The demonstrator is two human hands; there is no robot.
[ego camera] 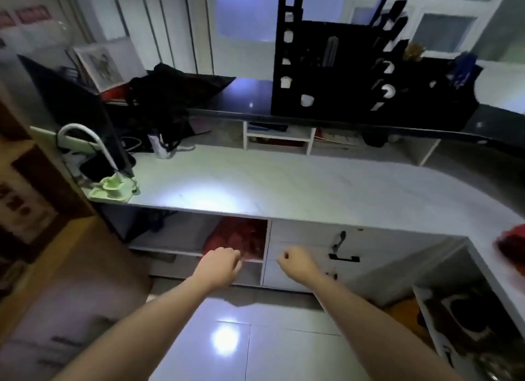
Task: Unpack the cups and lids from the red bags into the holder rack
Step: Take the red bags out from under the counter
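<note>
A red bag (pixel 237 237) lies crumpled in an open cubby under the white counter (pixel 284 187). My left hand (pixel 220 264) reaches to the bag's lower front edge with its fingers curled; they are hidden, so I cannot see a grip. My right hand (pixel 297 262) hovers to the right of the cubby, in front of a drawer, curled into a loose fist and holding nothing. A second red bag (pixel 512 245) sits on the counter at the far right edge. The black holder rack (pixel 341 68) stands on the dark upper ledge, with white cups showing through its side holes.
A green desk lamp (pixel 112 186) and a dark monitor (pixel 85 119) stand at the counter's left end, with a black bag (pixel 170 91) behind them. A drawer front with a black handle (pixel 343 258) is right of the cubby. A shelf unit with dark items (pixel 466 315) is at lower right.
</note>
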